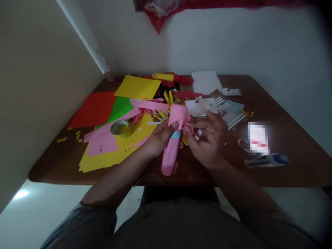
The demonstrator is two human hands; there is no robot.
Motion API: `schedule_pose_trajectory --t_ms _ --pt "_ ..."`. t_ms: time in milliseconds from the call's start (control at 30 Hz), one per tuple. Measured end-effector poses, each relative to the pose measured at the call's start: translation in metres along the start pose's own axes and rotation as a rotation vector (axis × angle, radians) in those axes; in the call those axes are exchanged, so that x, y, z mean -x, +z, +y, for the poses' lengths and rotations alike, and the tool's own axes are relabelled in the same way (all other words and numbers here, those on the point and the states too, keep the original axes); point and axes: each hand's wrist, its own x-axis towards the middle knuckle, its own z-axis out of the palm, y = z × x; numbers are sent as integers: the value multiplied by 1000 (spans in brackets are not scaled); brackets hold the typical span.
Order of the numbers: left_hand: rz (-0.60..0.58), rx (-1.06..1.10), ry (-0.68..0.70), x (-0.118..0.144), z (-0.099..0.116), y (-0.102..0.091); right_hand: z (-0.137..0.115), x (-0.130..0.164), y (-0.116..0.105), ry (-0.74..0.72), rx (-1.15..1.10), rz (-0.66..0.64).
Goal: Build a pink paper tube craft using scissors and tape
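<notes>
Apparently, any writing on the red-striped white item [258, 138] at right is blurred past reading. Over the brown tabletop's [259, 178] near edge, the left hand [163, 137] grasps a faceted pink paper tube [171, 157] with a pale-blue band [176, 135]; the right hand's [209, 138] fingertips pinch pink paper at its side. Leftward, a round tape roll [127, 131] sits on flat coloured sheets [97, 164].

Brown table [59, 160] — red sheet [90, 109], yellow sheets [126, 148], small yellow scraps [62, 139] on it.
</notes>
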Motion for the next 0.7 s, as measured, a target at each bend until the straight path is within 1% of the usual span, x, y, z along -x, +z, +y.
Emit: schedule_pose_trajectory --t_ms 100,133,233,300,400,533,700 --pt "23 -15 -8 1 0 0 -3 -1 1 -161 92 53" --pt "33 -13 -17 1 0 1 -6 -2 2 -152 91 60" --pt "49 -4 -35 0 -1 1 -17 -7 4 -49 36 101" --pt "44 3 -32 0 -1 1 -21 -9 5 -24 24 113" --pt "43 0 -13 -1 0 1 -19 -8 5 -85 56 89" --pt "58 -50 47 -1 2 2 -8 -6 4 -157 105 22" --pt "31 -66 89 -1 2 2 3 -6 3 -203 104 -54"
